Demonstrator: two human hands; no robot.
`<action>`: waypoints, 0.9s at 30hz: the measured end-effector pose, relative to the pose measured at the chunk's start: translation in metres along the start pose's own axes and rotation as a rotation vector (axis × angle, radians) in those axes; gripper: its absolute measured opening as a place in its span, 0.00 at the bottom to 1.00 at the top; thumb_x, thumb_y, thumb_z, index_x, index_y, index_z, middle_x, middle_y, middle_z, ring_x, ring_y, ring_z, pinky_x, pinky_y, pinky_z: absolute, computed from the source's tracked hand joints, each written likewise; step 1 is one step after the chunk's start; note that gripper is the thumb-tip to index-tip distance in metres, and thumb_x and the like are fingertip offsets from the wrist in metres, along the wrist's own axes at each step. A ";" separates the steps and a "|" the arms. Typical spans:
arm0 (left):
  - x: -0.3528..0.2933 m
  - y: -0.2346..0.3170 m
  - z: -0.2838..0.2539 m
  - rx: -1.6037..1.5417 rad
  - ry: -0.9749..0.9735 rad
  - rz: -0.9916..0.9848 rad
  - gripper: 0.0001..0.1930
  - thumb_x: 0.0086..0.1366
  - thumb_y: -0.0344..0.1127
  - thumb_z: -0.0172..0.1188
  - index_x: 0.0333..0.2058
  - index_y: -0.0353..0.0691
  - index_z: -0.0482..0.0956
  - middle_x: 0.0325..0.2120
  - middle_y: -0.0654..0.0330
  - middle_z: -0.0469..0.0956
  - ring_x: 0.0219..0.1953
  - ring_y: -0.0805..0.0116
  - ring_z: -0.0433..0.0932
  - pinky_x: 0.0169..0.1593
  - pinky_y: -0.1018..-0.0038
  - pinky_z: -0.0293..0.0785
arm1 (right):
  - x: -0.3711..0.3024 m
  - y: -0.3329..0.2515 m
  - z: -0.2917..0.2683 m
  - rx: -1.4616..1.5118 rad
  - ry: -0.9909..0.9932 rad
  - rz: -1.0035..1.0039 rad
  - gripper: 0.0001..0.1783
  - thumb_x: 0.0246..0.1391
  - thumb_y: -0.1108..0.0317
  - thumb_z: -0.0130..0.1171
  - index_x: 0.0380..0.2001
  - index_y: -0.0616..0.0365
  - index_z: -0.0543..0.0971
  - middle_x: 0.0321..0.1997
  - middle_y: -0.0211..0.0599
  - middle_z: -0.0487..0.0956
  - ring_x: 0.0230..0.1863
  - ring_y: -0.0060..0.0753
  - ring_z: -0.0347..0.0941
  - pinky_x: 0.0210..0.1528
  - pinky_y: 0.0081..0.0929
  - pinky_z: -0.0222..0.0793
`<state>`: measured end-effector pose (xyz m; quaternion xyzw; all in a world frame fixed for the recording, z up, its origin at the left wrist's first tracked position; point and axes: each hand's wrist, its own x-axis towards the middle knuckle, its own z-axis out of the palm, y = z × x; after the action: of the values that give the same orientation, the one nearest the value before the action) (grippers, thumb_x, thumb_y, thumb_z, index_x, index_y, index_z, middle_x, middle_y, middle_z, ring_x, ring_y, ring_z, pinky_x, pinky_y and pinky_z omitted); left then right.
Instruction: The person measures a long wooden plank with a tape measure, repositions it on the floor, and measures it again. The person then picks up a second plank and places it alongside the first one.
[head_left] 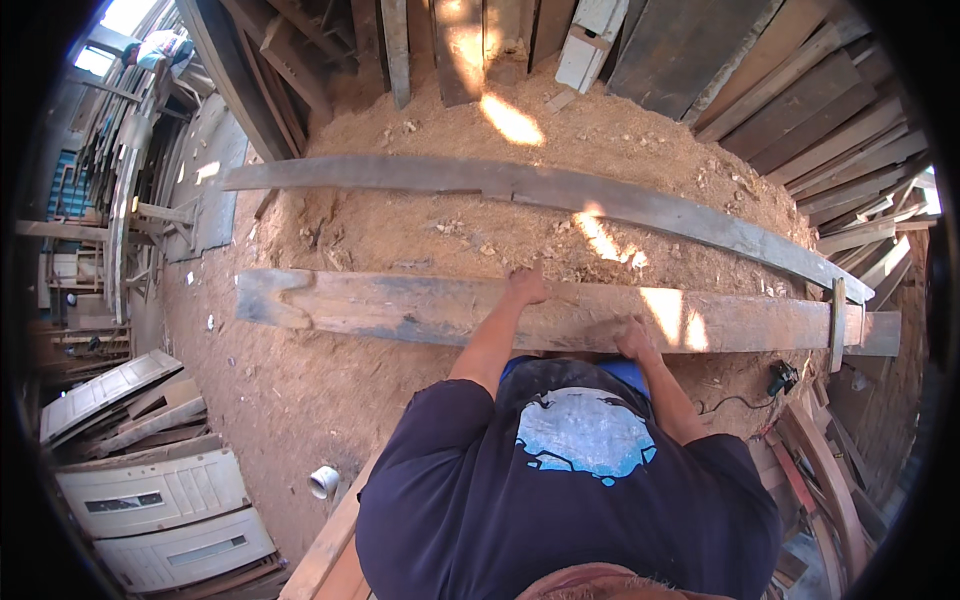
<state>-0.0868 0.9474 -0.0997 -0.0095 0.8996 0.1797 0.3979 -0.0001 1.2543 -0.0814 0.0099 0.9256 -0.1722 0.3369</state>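
A wide, rough wooden plank (400, 305) lies crosswise in front of me, grey and worn at its left end and lit by sun patches right of the middle. My left hand (526, 287) reaches across it and is closed at its far edge, one finger pointing outward. Nearer to me, my right hand (635, 338) has its fingers curled at the plank's near edge. The undersides of both grips are hidden. Farther off, a long narrow grey board (600, 200) runs roughly alongside the plank. A short upright-looking strip of wood (837, 325) crosses the plank's right end.
Sawdust (680, 160) covers the ground around the boards. A dark corded power tool (783, 377) sits at the right. Planks (810, 110) lean along the far and right sides. White panelled doors (160, 490) are stacked at left, near a white cylindrical container (323, 482).
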 end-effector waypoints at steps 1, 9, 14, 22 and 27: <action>-0.004 0.004 -0.005 0.012 -0.018 -0.009 0.42 0.59 0.54 0.58 0.66 0.41 0.54 0.60 0.44 0.67 0.65 0.48 0.62 0.67 0.51 0.52 | -0.004 -0.003 -0.004 0.009 -0.014 0.018 0.32 0.52 0.53 0.57 0.58 0.59 0.70 0.61 0.57 0.69 0.63 0.57 0.64 0.64 0.46 0.61; -0.008 -0.017 0.038 -0.071 0.195 0.131 0.42 0.59 0.52 0.59 0.67 0.40 0.55 0.63 0.39 0.60 0.67 0.42 0.55 0.69 0.48 0.47 | -0.048 0.042 0.004 0.082 0.062 -0.030 0.30 0.53 0.52 0.58 0.52 0.63 0.73 0.51 0.61 0.76 0.57 0.59 0.70 0.60 0.44 0.65; -0.085 -0.012 0.107 0.097 0.461 0.167 0.43 0.55 0.49 0.61 0.67 0.41 0.55 0.67 0.36 0.48 0.69 0.35 0.46 0.69 0.44 0.44 | -0.119 0.102 0.065 0.154 -0.043 0.002 0.25 0.53 0.51 0.57 0.41 0.64 0.79 0.44 0.58 0.79 0.47 0.56 0.76 0.49 0.43 0.71; -0.169 -0.013 0.175 0.169 0.319 0.269 0.39 0.52 0.49 0.63 0.63 0.45 0.65 0.69 0.36 0.41 0.71 0.34 0.40 0.68 0.41 0.44 | -0.271 0.169 0.242 0.977 0.048 -0.066 0.22 0.58 0.52 0.55 0.30 0.64 0.82 0.31 0.39 0.81 0.32 0.34 0.73 0.35 0.38 0.67; -0.179 -0.003 0.186 0.128 0.237 0.174 0.30 0.53 0.51 0.62 0.55 0.45 0.76 0.70 0.40 0.42 0.68 0.34 0.48 0.67 0.45 0.51 | -0.266 0.160 0.218 0.983 -0.168 0.014 0.21 0.57 0.55 0.58 0.32 0.66 0.83 0.29 0.33 0.81 0.30 0.28 0.72 0.33 0.35 0.67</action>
<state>0.1687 0.9837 -0.0866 0.0727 0.9472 0.1533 0.2719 0.3620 1.3594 -0.1201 0.1601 0.7045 -0.5862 0.3668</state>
